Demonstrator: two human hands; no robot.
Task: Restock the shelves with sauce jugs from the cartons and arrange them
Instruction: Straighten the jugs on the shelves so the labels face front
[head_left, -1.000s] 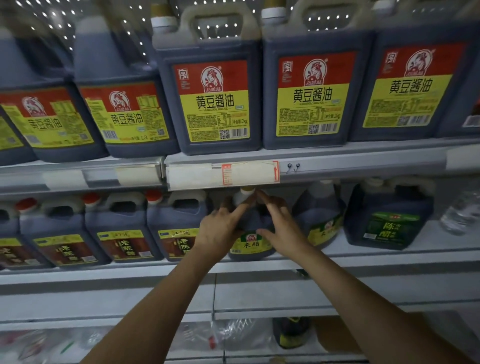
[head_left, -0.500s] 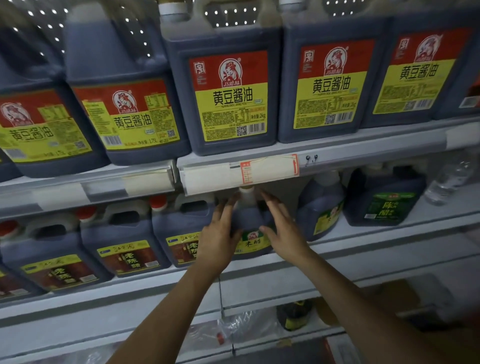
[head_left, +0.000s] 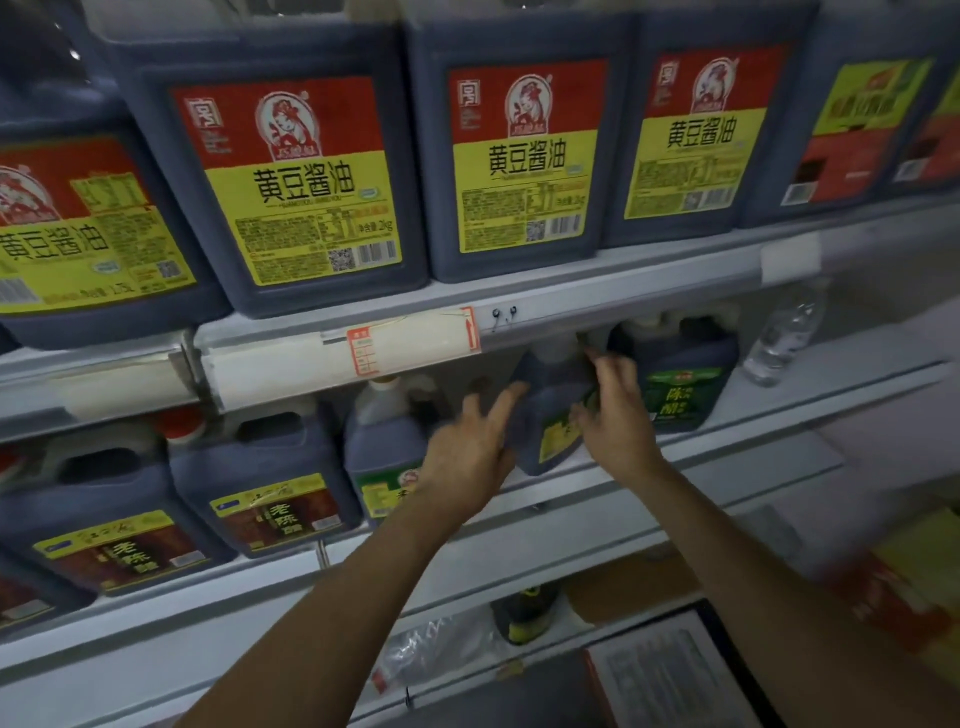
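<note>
A person's left hand and right hand flanked a dark sauce jug standing on the middle shelf, the left's fingers spread straight against its near side, the right's curled round its far side. Just beyond the right hand stood a green-labelled jug; above both hands ran a row of soy sauce jugs.

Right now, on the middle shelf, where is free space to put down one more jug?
Bare shelf shows right of the green-label jug, up to the clear water bottle. Left of it is crowded: the left hand and right hand flank a dark jug, and brown-label jugs stand packed side by side.
</note>
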